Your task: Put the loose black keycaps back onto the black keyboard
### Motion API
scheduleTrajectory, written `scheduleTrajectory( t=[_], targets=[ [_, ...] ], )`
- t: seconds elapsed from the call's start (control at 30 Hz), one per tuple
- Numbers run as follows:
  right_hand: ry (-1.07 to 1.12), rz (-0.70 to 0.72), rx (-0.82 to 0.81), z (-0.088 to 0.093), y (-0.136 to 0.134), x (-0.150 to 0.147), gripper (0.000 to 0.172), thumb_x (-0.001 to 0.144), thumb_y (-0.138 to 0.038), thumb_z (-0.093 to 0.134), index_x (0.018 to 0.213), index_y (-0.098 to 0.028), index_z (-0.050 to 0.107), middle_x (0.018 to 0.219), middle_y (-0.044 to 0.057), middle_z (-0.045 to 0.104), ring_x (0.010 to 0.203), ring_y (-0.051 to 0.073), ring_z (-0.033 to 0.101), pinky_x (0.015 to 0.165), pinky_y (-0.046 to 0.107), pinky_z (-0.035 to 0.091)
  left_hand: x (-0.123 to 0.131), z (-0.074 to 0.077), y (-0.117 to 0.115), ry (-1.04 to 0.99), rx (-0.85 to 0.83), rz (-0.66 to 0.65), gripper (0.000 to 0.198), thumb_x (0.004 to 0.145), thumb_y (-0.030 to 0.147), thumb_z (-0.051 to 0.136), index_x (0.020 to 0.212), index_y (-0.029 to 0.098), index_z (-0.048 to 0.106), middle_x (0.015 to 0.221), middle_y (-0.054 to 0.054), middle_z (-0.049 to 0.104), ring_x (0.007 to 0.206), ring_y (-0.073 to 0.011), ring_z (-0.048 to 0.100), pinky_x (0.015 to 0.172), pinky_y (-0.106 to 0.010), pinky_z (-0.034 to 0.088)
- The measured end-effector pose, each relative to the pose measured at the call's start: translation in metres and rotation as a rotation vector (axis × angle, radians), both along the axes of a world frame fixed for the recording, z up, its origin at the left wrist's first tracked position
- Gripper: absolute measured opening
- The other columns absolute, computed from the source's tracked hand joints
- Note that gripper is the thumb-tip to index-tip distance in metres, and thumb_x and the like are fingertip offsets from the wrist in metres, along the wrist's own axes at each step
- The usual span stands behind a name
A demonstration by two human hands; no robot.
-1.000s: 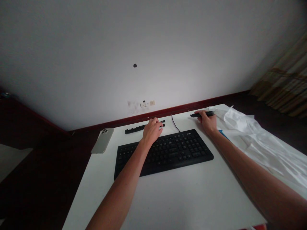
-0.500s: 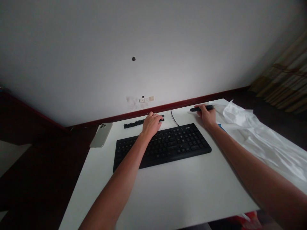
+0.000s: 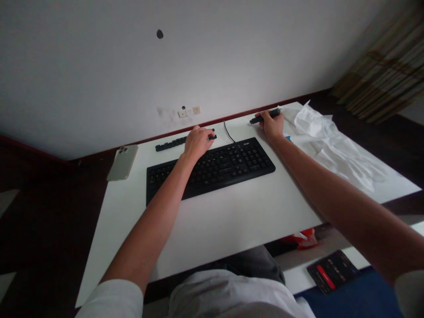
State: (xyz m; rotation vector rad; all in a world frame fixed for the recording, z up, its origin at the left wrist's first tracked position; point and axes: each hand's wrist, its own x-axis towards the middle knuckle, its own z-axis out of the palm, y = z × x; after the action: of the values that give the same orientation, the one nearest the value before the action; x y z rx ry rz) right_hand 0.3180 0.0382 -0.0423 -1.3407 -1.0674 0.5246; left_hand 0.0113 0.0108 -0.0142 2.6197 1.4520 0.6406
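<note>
A black keyboard [image 3: 228, 165] lies on the white table, partly under my left forearm. Behind it, my left hand [image 3: 198, 143] is closed, its fingertips pinching a small black keycap [image 3: 212, 137]. Loose black keycaps [image 3: 170, 144] form a row running left from this hand; part of the row is hidden behind it. At the table's far right, my right hand [image 3: 272, 126] grips a thick black pen-shaped tool [image 3: 274, 113], its narrow end pointing left. What kind of tool it is, I cannot make out.
A phone [image 3: 122, 162] lies face down at the left edge. Crumpled white plastic [image 3: 324, 132] covers the right side, with a blue bit beside my right wrist. The keyboard cable [image 3: 228, 131] runs back toward the wall. Below the table, a black box [image 3: 332, 270] lies at right.
The view has tilted down, bringing my lap and the black box into sight. My left fingers have closed on a keycap at the row's right end. My right hand still holds the black tool.
</note>
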Motion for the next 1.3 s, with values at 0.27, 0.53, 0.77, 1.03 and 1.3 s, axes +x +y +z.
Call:
scheduleTrajectory(
  t=[0.27, 0.53, 0.77, 1.03, 1.3],
  targets=[
    [-0.021, -0.02, -0.033, 0.001, 0.0, 0.0, 0.02, 0.087, -0.034, 0.064, 0.078, -0.018, 0.071, 0.053, -0.001, 0.051, 0.049, 0.012, 0.047, 0.046, 0.023, 0.037, 0.002, 0.002, -0.001, -0.063, -0.053, -0.002, 0.02, 0.089, 0.013, 0.066, 0.103, 0.021, 0.077, 0.106, -0.005, 0.078, 0.101, -0.0247, 0.062, 0.097, -0.039, 0.048],
    [0.075, 0.041, -0.045, 0.003, -0.004, 0.003, 0.018, 0.08, -0.035, 0.066, 0.078, -0.017, 0.071, 0.052, -0.001, 0.052, 0.047, 0.012, 0.044, 0.044, 0.024, 0.035, 0.002, 0.004, 0.001, -0.098, -0.1, 0.004, 0.016, 0.084, 0.018, 0.076, 0.1, 0.021, 0.078, 0.1, -0.006, 0.079, 0.096, -0.0227, 0.069, 0.092, -0.036, 0.052],
    [0.178, 0.169, -0.05, 0.0, 0.0, 0.013, 0.017, 0.077, -0.036, 0.07, 0.076, -0.018, 0.073, 0.052, -0.001, 0.051, 0.046, 0.012, 0.042, 0.04, 0.024, 0.03, -0.004, 0.003, 0.003, -0.128, -0.123, 0.009, 0.015, 0.083, 0.016, 0.075, 0.097, 0.019, 0.079, 0.097, -0.006, 0.08, 0.092, -0.0201, 0.072, 0.091, -0.034, 0.054],
    [0.173, 0.16, -0.085, 0.005, -0.005, 0.011, 0.018, 0.079, -0.034, 0.069, 0.079, -0.017, 0.076, 0.051, -0.001, 0.051, 0.045, 0.011, 0.04, 0.04, 0.024, 0.027, -0.003, 0.053, -0.021, -0.126, -0.375, -0.106, 0.02, 0.082, 0.018, 0.075, 0.101, 0.019, 0.081, 0.093, -0.006, 0.081, 0.087, -0.02, 0.074, 0.087, -0.034, 0.057],
    [0.091, 0.148, -0.116, 0.009, -0.009, 0.008, 0.021, 0.083, -0.037, 0.068, 0.081, -0.018, 0.076, 0.049, -0.002, 0.048, 0.045, 0.011, 0.039, 0.039, 0.024, 0.029, 0.013, 0.074, -0.053, -0.025, -0.49, -0.178, 0.016, 0.08, 0.015, 0.074, 0.094, 0.021, 0.081, 0.094, -0.004, 0.08, 0.089, -0.0198, 0.073, 0.081, -0.032, 0.056]
  ],
)
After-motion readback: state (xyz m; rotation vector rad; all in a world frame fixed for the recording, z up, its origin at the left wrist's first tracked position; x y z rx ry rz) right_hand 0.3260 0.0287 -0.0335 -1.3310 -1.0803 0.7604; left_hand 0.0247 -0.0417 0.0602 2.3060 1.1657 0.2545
